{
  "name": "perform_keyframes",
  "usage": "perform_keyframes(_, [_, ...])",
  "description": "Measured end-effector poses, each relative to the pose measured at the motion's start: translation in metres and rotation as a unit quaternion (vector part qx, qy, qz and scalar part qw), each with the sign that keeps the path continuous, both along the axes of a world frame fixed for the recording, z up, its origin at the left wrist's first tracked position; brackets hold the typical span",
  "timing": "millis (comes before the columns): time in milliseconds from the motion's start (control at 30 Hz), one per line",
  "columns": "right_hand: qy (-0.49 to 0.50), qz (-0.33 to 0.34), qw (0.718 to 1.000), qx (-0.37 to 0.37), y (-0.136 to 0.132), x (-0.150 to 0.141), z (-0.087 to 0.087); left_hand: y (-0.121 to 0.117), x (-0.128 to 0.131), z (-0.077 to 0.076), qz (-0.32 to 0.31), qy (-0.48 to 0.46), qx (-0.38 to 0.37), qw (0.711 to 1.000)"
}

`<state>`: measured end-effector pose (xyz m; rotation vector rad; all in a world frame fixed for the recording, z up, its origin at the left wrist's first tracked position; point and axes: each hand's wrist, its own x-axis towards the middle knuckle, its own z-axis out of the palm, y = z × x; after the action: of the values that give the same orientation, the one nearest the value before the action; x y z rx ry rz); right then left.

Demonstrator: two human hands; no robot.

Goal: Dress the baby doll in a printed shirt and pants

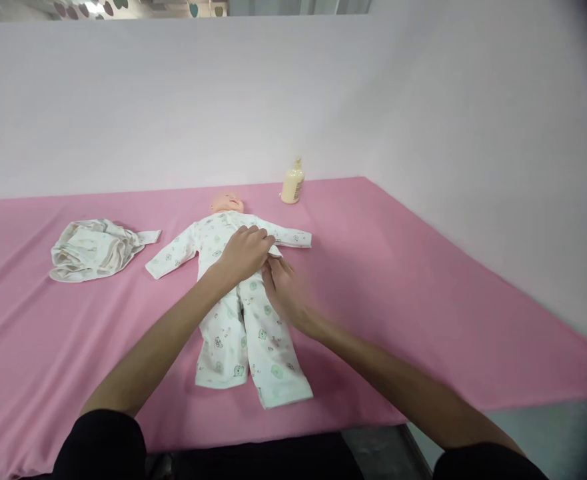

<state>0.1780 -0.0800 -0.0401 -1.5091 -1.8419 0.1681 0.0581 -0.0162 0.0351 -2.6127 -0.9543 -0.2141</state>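
A baby doll (228,202) lies on its back, its head toward the wall. It is dressed in a white long-sleeved baby outfit (276,353) printed with small green figures. Over the waist, my left hand (247,255) is closed, its curled fingers at the cloth on the outfit's right side. Just below it, my right hand (284,290) pinches the edge of the same cloth between thumb and fingers. Both hands are close together and hide part of the waist. The sleeves spread out to both sides, and the legs point toward me.
A crumpled pile of white printed cloth (96,250) lies left of the doll. Near the wall stands a cream pump bottle (293,183). A pink cloth (398,300) covers the table, wrinkled at the left. White walls (173,100) rise behind and at the right.
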Motion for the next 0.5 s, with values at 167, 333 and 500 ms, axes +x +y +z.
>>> perform_keyframes(167, [-0.122, -0.095, 0.988, -0.002, 0.005, 0.027, -0.013, 0.010, 0.014, -0.006, -0.031, 0.041, 0.010, 0.999])
perform_keyframes(333, [-0.181, -0.108, 0.976, 0.049, 0.029, 0.035, -0.019, 0.016, 0.025, 0.003, -0.032, 0.044, 0.019, 0.998])
perform_keyframes(500, [-0.189, -0.093, 0.978, -0.016, 0.045, 0.029, -0.011, 0.011, 0.030, 0.007, -0.048, 0.029, 0.054, 0.997])
